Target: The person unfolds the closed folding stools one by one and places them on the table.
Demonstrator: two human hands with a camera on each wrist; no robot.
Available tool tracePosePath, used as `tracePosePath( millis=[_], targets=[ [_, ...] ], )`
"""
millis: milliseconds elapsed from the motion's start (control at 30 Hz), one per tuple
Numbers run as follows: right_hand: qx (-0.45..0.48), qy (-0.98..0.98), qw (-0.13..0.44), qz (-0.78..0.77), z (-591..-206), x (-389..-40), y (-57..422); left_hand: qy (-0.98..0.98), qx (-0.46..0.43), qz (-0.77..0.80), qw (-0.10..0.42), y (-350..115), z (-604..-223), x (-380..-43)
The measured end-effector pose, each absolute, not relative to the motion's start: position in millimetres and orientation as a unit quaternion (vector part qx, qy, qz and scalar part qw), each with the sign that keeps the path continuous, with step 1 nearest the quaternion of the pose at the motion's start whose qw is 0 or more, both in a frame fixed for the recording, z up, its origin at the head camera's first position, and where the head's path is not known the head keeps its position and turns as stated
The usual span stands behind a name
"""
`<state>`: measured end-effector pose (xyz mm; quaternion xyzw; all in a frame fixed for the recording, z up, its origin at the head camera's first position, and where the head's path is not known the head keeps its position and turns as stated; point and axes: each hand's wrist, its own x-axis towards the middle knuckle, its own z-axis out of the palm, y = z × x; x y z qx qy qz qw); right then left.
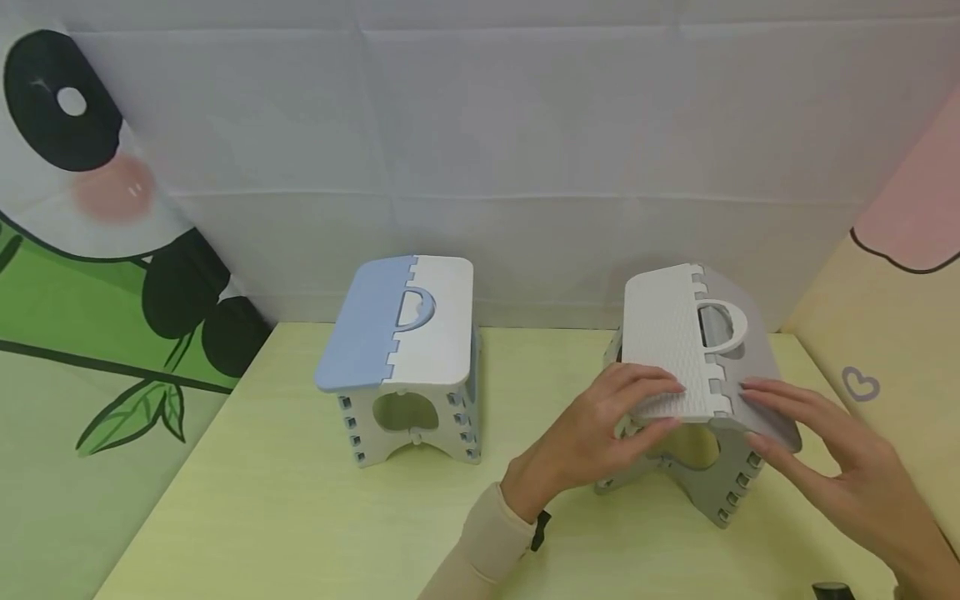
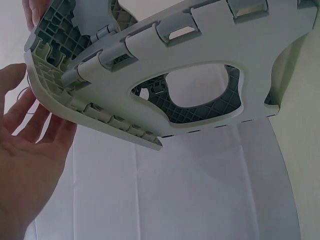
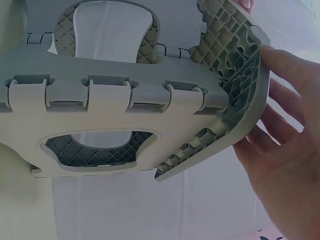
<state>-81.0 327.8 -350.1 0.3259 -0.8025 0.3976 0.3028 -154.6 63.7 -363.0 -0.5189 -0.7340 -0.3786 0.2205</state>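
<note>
A folding stool with a white top half and a grey top half stands at the right, its two halves sloping down from the raised middle seam. My left hand holds the front edge of the white half, fingers on top and thumb at the edge. On the grey half, my right hand grips the front corner the same way. Both wrist views show the ribbed underside and the hinged end panel with its oval hole. The end legs look bent, not straight.
A second folding stool, blue and white with a flat top, stands upright to the left. Behind the table hangs a white cloth. Printed cartoon panels flank both sides. A small dark object shows at the bottom right edge.
</note>
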Motion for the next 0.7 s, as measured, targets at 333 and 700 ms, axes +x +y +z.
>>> tracePosePath(
  millis=[333, 700],
  targets=[
    [0.318, -0.816, 0.305, 0.374, -358.2, -83.5, 335.9, -0.729, -0.535, -0.361, 0.227, 62.0, -363.5, -157.3],
    [0.356, -0.793, 0.33, 0.369, -353.7, -87.0, 327.6, -0.738, -0.54, -0.327, 0.239, 58.7, -364.6, -157.2]
  ],
)
